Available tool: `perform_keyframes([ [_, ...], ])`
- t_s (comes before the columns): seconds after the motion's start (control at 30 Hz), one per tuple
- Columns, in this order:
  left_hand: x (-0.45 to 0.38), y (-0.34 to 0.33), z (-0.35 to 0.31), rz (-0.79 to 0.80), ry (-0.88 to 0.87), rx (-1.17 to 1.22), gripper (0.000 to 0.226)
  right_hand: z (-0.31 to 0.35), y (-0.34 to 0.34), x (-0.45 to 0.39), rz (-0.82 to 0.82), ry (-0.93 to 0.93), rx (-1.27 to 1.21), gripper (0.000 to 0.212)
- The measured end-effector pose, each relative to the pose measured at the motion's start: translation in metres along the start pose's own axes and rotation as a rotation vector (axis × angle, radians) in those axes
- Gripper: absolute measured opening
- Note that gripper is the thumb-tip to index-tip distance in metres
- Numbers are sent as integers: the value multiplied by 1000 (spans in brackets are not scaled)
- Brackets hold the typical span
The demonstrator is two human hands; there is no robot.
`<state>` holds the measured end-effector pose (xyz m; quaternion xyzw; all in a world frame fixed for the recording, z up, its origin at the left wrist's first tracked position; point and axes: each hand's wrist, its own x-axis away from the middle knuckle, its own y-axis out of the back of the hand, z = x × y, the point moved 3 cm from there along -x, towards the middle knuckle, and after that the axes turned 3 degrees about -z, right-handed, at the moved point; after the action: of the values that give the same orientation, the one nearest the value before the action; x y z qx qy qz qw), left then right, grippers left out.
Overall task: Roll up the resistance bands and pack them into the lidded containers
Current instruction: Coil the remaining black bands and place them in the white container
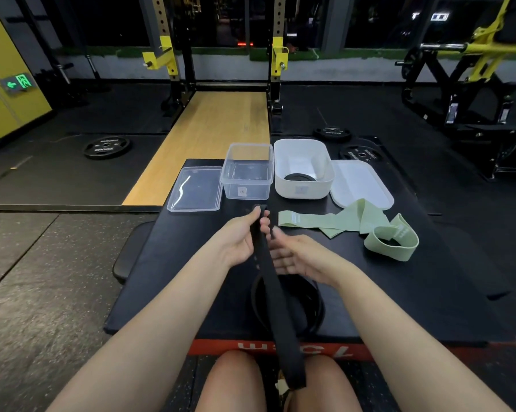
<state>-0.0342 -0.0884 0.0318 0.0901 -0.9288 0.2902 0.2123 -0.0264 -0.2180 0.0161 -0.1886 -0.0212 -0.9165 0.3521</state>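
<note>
A long black resistance band (276, 295) runs from my lap up over the black platform (414, 281). My left hand (241, 237) pinches its far end between thumb and fingers. My right hand (298, 254) lies palm up just right of the band, fingers relaxed and touching its edge. More black band lies coiled (308, 301) on the platform under my wrists. A light green band (351, 223) sprawls to the right, one end curled into a loop. A clear container (247, 171) and a white container (302, 169) stand open at the back; the white one holds a rolled black band (299, 177).
The clear lid (195, 188) lies left of the clear container and the white lid (360, 184) right of the white one. Weight plates (107, 147) rest on the floor. A squat rack (221, 55) with a wooden deck stands behind, another machine (473, 69) at far right.
</note>
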Motion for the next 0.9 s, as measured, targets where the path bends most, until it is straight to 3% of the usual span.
perform_keyframes([
  [0.17, 13, -5, 23, 124, 64, -253, 28, 8, 6, -17, -224, -45, -383, 57],
  [0.3, 23, -6, 44, 306, 174, -311, 28, 6, 4, -20, -216, -90, -374, 50],
  [0.5, 27, 1, 52, 351, 203, -376, 32, 7, 7, -16, -262, 40, -349, 36],
  [0.63, 22, 10, 41, 287, 176, -463, 52, 13, 10, -13, -263, 138, -259, 30],
  [0.8, 6, 23, 11, -16, -12, -357, 36, 10, 9, -5, -273, 260, -89, 20],
  [0.9, 4, 24, 4, -95, -8, -345, 26, 4, 6, 0, -281, 310, 32, 18],
])
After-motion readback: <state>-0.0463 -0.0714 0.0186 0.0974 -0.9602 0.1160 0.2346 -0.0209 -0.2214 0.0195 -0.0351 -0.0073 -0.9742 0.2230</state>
